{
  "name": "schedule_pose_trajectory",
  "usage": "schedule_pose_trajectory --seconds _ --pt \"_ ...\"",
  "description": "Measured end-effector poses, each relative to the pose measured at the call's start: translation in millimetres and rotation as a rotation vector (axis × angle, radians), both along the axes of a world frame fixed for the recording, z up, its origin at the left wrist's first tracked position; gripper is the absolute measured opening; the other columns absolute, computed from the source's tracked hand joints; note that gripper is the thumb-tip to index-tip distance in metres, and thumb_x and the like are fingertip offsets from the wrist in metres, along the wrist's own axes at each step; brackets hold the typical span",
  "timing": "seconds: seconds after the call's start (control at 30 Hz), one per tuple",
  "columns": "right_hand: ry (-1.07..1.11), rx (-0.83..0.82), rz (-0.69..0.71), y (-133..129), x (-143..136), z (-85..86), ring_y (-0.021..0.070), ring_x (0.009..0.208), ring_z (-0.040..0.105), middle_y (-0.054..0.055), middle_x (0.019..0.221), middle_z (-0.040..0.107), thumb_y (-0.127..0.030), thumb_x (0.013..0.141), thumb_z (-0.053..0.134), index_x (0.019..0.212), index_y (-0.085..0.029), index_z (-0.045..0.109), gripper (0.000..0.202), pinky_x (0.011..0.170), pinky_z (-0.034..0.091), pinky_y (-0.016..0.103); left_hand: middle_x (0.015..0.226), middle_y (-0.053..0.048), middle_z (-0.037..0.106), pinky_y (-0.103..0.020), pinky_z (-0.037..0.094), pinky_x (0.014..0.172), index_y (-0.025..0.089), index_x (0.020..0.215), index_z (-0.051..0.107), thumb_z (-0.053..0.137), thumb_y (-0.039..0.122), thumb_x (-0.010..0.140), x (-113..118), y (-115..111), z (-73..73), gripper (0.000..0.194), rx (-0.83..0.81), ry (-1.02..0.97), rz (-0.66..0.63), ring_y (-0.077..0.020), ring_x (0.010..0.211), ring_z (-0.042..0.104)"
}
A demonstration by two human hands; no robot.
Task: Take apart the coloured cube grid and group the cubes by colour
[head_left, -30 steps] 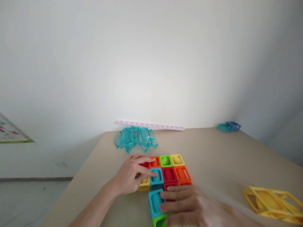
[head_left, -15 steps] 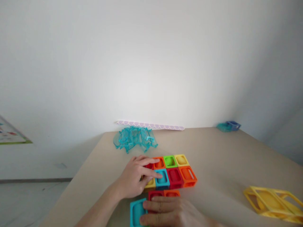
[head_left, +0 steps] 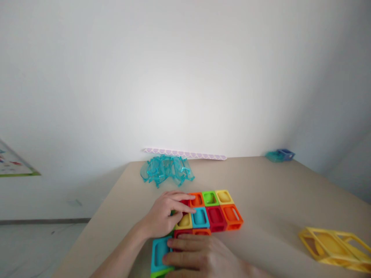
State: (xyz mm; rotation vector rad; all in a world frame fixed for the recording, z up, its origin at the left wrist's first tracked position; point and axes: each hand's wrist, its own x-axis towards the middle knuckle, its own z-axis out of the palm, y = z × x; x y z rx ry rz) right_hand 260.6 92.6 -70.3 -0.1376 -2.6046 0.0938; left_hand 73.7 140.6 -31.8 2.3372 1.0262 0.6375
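Coloured blocks (head_left: 216,217) are sitting on the near part of the desk, right in front of you, as a flat slab (head_left: 199,217) plus a nearer group (head_left: 182,232). Behind everything, a pale wall (head_left: 174,77) is standing; the desk (head_left: 261,189) is running back to it. Your slab is showing two rows lying flush, so that part is looking done: red, orange, green, yellow on the far side; yellow, blue, red, orange closer to you. Its left end is hiding under your fingers, so the full count isn't showing. Yellow frames (head_left: 333,247) are lying off to the right, well apart and not joined on. Your right hand (head_left: 199,255) is lying over the nearer group, fingers extended and close together; can't tell if it's gripping the sides. Your left hand (head_left: 162,216) is bending half open over the slab's left end, two fingertips resting on orange and blue; can't tell if it's squeezing. The nearer group is showing red and orange close against the slab's front, with a blue block (head_left: 160,253) further left; can't tell if any of it is joining the slab, so this bit is looking unfinished. Teal pieces (head_left: 168,170) are lying heaped beyond, unattached. A lavender strip (head_left: 185,153) is lying along the wall. A small blue piece (head_left: 286,154) is sitting in the far right corner.
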Motion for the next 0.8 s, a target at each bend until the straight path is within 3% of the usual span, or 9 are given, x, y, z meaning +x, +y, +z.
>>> schedule_pose_trajectory --seconds 0.23,0.37,0.5,0.63,0.73,0.8 --pt "0.006 0.02 -0.045 -2 -3 10.0 0.0167 0.121 0.052 0.0 0.124 0.063 -0.032 0.099 0.046 0.109 -0.017 0.062 0.024 0.108 0.039 0.028 0.132 0.005 0.06 -0.042 0.031 0.108 0.037 0.105 0.072 0.051 0.003 0.08 -1 0 -0.7 0.048 0.019 0.027 -0.016 -0.0216 0.123 0.051" --pt "0.085 0.122 -0.134 -6 -9 8.2 0.0176 0.113 0.057 -0.001 0.116 0.067 -0.028 0.097 0.05 0.1 -0.02 0.064 0.016 0.103 0.043 0.032 0.132 0.008 0.06 -0.04 0.032 0.106 0.04 0.105 0.072 0.05 0.002 0.08 -2 1 -2.4 0.05 0.045 0.057 -0.009 -0.0201 0.122 0.051" --pt "0.16 0.224 -0.183 -9 -16 1.3 0.0182 0.11 0.06 -0.002 0.111 0.069 -0.023 0.095 0.053 0.092 -0.02 0.065 0.013 0.108 0.04 0.037 0.134 0.01 0.058 -0.039 0.032 0.106 0.042 0.107 0.07 0.051 0.004 0.079 -3 0 -0.8 0.051 0.055 0.096 -0.023 -0.0195 0.122 0.05" --pt "0.251 0.235 -0.222 -13 -18 -1.6 0.0131 0.11 0.06 0.0 0.104 0.072 -0.025 0.097 0.051 0.101 -0.015 0.066 0.019 0.116 0.026 0.033 0.14 0.006 0.053 -0.042 0.031 0.107 0.04 0.114 0.067 0.068 0.028 0.078 -5 -2 5.9 0.039 0.089 0.161 -0.077 -0.0251 0.124 0.047" --pt "0.195 0.259 -0.126 -16 -13 4.8 0.0076 0.111 0.058 -0.002 0.106 0.071 -0.02 0.102 0.035 0.112 -0.013 0.063 0.031 0.118 0.017 0.029 0.142 0.003 0.05 -0.044 0.031 0.107 0.039 0.119 0.064 0.074 0.048 0.07 -6 -3 10.1 0.051 0.104 0.196 -0.113 -0.0289 0.126 0.045" --pt "0.076 0.244 -0.059 -19 -11 8.4 0.0062 0.113 0.057 -0.003 0.112 0.07 -0.018 0.103 0.03 0.117 -0.015 0.061 0.035 0.116 0.021 0.026 0.142 0.001 0.05 -0.046 0.03 0.108 0.038 0.121 0.063 0.074 0.056 0.067 -7 -3 11.2 0.058 0.103 0.211 -0.127 -0.0303 0.127 0.044"
